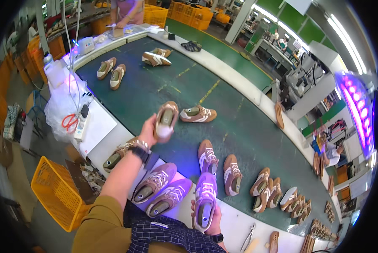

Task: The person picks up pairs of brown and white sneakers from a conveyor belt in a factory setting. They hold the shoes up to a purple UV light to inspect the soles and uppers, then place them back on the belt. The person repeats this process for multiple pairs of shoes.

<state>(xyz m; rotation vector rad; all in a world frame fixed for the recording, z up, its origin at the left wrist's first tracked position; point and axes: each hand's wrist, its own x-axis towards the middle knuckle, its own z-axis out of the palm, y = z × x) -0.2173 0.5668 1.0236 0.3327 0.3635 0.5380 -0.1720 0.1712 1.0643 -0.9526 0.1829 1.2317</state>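
Handling seems partway, each grip closed on a shoe.
Left hand (148, 130) holds a brown shoe (167, 119) over the green belt (134, 97); right hand (215, 221), a purple-lit shoe (206, 189) by the white desk (233, 217); more shoes (233, 173) remain.

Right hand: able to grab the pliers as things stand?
Probably not straight away: the right hand is holding a shoe. Otherwise the way looks free; the pliers lie nearby, uncovered, on the white ledge.

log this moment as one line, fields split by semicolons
left hand: holds brown shoe; right hand: holds purple-lit shoe; between arms: two other shoes; nearby: pliers on white ledge, green belt
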